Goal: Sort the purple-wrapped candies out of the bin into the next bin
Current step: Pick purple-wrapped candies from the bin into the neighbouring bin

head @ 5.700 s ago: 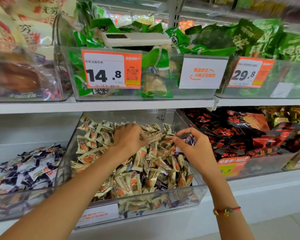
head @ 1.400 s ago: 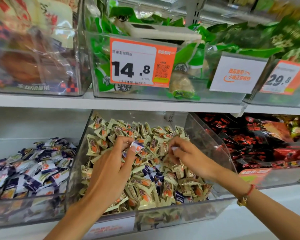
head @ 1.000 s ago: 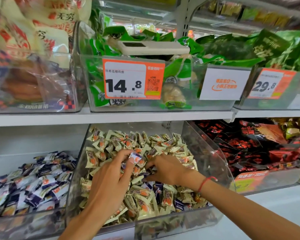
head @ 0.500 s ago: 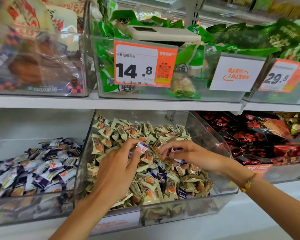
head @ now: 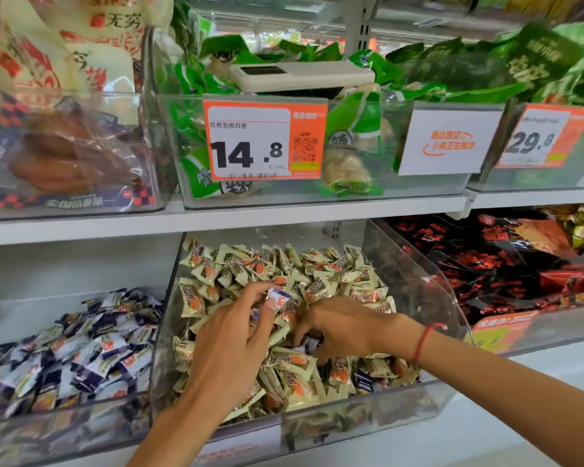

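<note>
Picking goes on: left hand [head: 230,345] pinches a purple candy [head: 279,299] above the bin [head: 415,291]; right hand [head: 338,328] digs, its grip unclear. Next, carry it left of the bin.

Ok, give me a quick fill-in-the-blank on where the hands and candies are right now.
1. The left hand pinches a ____-wrapped candy at its fingertips.
2. The right hand digs in the middle bin, which is mostly full of ____-wrapped candies.
3. The bin of purple candies sits to the ____ of the middle bin.
4. A ____ string bracelet circles the right wrist.

Missing words: purple; cream; left; red
</note>
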`<state>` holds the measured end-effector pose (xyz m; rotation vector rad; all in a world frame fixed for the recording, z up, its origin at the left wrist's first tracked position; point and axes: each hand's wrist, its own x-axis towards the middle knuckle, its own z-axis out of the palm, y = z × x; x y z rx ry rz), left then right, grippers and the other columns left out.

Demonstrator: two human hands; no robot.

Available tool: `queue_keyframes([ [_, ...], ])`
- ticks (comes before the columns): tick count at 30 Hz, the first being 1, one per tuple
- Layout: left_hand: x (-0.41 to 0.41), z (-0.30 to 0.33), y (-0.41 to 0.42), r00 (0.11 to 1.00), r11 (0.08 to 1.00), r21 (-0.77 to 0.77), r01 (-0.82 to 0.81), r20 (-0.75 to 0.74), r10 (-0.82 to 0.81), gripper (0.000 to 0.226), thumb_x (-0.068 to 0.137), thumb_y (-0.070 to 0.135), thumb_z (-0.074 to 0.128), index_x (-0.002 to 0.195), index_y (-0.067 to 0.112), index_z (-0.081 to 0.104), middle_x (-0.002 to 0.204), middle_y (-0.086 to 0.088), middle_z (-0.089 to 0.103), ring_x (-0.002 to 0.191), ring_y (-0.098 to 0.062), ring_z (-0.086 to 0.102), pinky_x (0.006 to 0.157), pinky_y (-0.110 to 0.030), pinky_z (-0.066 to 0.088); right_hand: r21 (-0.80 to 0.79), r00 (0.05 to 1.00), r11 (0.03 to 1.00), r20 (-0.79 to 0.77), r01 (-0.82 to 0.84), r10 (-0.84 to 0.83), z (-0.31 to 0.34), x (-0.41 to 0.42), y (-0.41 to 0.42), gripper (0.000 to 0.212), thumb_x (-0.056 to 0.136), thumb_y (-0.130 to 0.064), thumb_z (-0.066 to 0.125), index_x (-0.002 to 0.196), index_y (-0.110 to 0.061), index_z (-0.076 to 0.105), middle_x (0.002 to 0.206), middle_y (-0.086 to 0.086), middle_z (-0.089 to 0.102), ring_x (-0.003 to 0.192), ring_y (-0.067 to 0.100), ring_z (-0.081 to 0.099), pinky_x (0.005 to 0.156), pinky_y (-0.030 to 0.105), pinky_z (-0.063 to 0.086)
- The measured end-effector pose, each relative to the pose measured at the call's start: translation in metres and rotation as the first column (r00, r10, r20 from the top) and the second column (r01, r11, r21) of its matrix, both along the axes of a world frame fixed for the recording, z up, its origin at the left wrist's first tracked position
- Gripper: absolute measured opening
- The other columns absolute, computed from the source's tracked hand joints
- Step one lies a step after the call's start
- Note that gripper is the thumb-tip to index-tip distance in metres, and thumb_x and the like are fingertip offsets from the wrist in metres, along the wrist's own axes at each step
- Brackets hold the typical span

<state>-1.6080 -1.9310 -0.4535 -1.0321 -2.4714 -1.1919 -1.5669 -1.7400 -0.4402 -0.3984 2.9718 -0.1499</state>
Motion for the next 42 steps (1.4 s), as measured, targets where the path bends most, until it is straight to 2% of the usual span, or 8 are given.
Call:
queue_keyframes([
  [3,0.001,0.001,0.0,1.0,1.0,-0.018,0.014,-0.01,-0.015,0.039,0.09,0.056,0.026,0.123,0.043,0.043,0.08,0.01,0.054,0.043,-0.011,0.055,0.059,-0.031,0.054,-0.207,0.997,0.975,-0.01,0.078,-0.082,0.005,0.005,0.009,0.02,0.088,-0.043,0.062,0.099,-0.029,0.071,0.084,-0.023,0.061,0.075,0.003,0.054,0.064,0.022,0.043],
  [10,0.0,0.002,-0.001,0.998,0.996,-0.089,-0.016,-0.068,0.01,0.04,0.093,0.051,0.028,0.129,0.039,0.041,0.074,0.006,0.066,0.038,-0.006,0.042,0.061,-0.027,0.05,-0.214,0.994,0.971,0.046,0.105,-0.097,0.012,0.015,0.017,0.037,0.084,-0.04,0.07,0.119,-0.034,0.065,0.121,-0.02,0.062,0.089,-0.015,0.05,0.08,0.016,0.04],
  [14,0.007,0.01,0.0,0.997,0.993,-0.117,-0.029,-0.079,0.02,0.038,0.096,0.044,0.039,0.131,0.032,0.047,0.057,0.017,0.041,0.047,0.004,0.039,0.063,-0.022,0.039,-0.043,0.974,0.994,0.207,0.105,-0.094,0.003,0.004,0.004,0.06,0.078,-0.042,0.074,0.134,-0.041,0.051,0.139,-0.005,0.054,0.122,0.019,0.051,0.1,0.042,0.044],
  [19,0.005,0.013,-0.007,0.989,0.935,-0.342,0.096,-0.076,-0.129,0.029,0.097,0.047,0.028,0.122,0.038,0.041,0.101,0.023,0.051,0.092,0.0,0.043,0.098,-0.025,0.031,0.056,0.96,0.998,0.276,0.035,-0.049,0.01,-0.005,0.001,0.061,0.079,-0.037,0.076,0.134,-0.024,0.054,0.135,0.002,0.054,0.118,0.024,0.051,0.095,0.037,0.045],
  [24,0.013,0.016,-0.009,0.979,0.849,-0.512,0.127,-0.073,-0.191,0.054,0.075,0.079,0.027,0.108,0.043,0.051,0.104,0.031,0.042,0.098,0.003,0.034,0.104,-0.021,0.015,0.13,0.996,0.99,0.059,0.059,-0.067,0.005,0.005,0.012,0.045,0.083,-0.039,0.071,0.126,-0.033,0.059,0.125,-0.004,0.06,0.109,0.02,0.056,0.083,0.034,0.047],
  [35,0.014,0.018,-0.019,0.979,0.811,-0.551,0.197,0.059,-0.197,0.059,0.084,0.069,0.018,0.123,0.042,0.052,0.125,0.024,0.047,0.122,-0.004,0.04,0.116,-0.027,0.01,0.079,0.946,0.943,-0.067,0.323,-0.318,0.018,0.03,0.043,0.037,0.098,-0.032,0.052,0.129,-0.02,0.038,0.089,0.002,0.061,0.082,0.023,0.059,0.069,0.034,0.044],
  [38,0.012,0.023,-0.014,0.984,0.883,-0.434,0.177,0.091,-0.152,0.05,0.091,0.061,0.02,0.114,0.033,0.055,0.088,0.014,0.062,0.071,-0.004,0.053,0.077,-0.026,0.049,-0.194,0.912,0.896,-0.022,0.399,-0.411,0.025,0.043,0.053,0.024,0.096,-0.027,0.056,0.112,-0.015,0.045,0.083,0.007,0.058,0.072,0.022,0.055,0.064,0.034,0.04],
  [42,0.016,0.039,0.014,0.987,0.92,-0.361,0.155,0.015,-0.16,0.025,0.101,0.04,0.029,0.113,0.031,0.05,0.099,0.011,0.065,0.047,0.004,0.043,0.048,-0.012,0.038,-0.407,0.897,0.824,-0.026,0.393,-0.441,0.036,0.061,0.052,0.016,0.097,-0.022,0.054,0.11,-0.017,0.045,0.093,0.023,0.061,0.066,0.023,0.05,0.062,0.034,0.038],
])
